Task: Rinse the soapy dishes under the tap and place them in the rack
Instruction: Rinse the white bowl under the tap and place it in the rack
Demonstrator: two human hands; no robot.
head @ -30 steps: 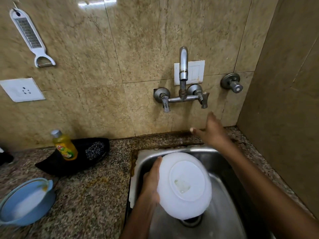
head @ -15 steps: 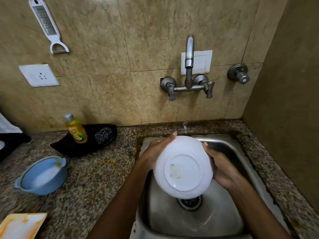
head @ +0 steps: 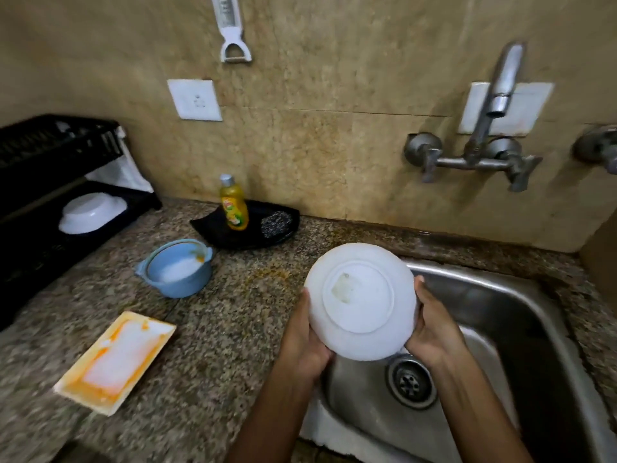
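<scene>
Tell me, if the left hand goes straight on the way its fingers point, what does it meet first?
Probably the back wall: the left hand grips the white bowl, fingers pointing up and away. Depth is unclear.

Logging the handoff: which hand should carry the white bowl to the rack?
Probably left. The black rack sits far left on the counter, on the side of the left hand. Both hands grip the white bowl; the right hand would have to cross over.

path to rack | blue pot + soap bottle in way

Both hands hold a white bowl bottom-up over the sink
</scene>
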